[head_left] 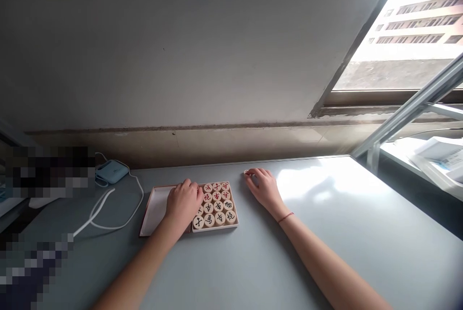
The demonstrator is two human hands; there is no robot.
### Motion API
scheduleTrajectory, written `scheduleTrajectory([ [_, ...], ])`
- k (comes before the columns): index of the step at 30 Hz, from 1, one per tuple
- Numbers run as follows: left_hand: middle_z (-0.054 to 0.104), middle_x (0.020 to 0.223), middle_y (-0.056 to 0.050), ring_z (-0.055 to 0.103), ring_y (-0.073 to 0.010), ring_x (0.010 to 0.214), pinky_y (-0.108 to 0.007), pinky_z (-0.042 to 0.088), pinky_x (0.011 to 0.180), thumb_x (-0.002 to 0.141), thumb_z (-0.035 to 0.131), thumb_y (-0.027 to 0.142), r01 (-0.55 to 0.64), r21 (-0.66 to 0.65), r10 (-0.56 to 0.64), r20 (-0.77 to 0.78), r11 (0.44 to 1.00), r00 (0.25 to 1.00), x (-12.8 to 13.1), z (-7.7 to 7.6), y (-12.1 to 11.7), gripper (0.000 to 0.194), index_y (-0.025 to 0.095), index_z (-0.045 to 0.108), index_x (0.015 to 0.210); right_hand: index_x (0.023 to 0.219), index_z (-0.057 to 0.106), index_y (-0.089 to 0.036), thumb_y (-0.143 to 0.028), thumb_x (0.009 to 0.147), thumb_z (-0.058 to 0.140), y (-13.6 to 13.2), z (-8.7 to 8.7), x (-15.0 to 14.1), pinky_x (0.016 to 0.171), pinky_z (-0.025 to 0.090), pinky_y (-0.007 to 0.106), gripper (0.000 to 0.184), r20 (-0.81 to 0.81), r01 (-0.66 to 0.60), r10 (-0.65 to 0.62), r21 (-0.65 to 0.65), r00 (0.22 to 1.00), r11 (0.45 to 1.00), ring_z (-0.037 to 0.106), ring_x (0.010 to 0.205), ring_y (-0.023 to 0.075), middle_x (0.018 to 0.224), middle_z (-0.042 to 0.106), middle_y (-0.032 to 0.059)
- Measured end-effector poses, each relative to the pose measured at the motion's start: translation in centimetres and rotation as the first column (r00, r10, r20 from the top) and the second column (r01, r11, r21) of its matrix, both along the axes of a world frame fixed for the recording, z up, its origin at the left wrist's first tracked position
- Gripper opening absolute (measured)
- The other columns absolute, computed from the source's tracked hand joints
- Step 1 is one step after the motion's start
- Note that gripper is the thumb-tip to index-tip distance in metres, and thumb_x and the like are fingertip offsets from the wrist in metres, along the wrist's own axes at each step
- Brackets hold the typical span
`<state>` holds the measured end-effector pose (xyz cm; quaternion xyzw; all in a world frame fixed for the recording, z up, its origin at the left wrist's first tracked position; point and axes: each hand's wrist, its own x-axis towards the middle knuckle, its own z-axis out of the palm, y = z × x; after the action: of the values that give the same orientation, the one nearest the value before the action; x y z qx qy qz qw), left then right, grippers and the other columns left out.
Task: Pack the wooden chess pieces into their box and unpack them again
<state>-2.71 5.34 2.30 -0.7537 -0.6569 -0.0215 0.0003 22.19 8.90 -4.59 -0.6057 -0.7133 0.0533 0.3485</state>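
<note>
An open box [215, 229] of round xiangqi pieces [219, 218] lies on the desk, the pieces in rows, some marked in red and some in black. Its lid [155, 206] is folded out flat to the left. My left hand [185, 200] rests over the join of lid and box, its fingers curled down and covering the leftmost pieces; what they grip is hidden. To the right of the box, near the desk's back edge, my right hand [263, 185] is closed at the fingertips on a single xiangqi piece [246, 173], mostly covered by the fingers.
The grey desk [231, 271] runs back to a wall [224, 59]. At the left a light blue device [112, 171] lies with a white cable [108, 227] looped in front. A slanted metal rail [405, 107] and papers [443, 158] are at the right, below a window.
</note>
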Motion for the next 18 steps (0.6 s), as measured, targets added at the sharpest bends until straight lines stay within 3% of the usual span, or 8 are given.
scheduleTrajectory([
  [7,0.065,0.086,-0.012,0.064,-0.0246,0.083,-0.034,0.045,0.072,0.092,0.03,0.024,-0.001,0.025,0.003,-0.07,1.0,0.998,0.3,-0.19,-0.2,0.041,0.015,0.069,0.083,0.091,0.063,-0.022,-0.034,0.089,0.046,-0.08,0.06,-0.02,0.078,0.042,0.033,0.021,-0.019,0.006,-0.007,-0.005,1.0,1.0,0.057,0.09,0.0226,0.093,0.068,0.0067],
  [18,0.067,0.091,-0.007,0.06,-0.0226,0.086,-0.033,0.039,0.073,0.089,0.038,0.02,0.042,0.047,-0.044,0.045,0.998,0.998,0.22,0.39,-0.43,0.024,0.02,0.061,0.085,0.09,0.062,-0.021,-0.038,0.089,0.045,-0.05,-0.19,0.07,0.078,0.044,0.035,0.024,-0.094,0.029,-0.026,0.026,0.995,0.999,0.057,0.087,0.023,0.092,0.067,0.0083],
])
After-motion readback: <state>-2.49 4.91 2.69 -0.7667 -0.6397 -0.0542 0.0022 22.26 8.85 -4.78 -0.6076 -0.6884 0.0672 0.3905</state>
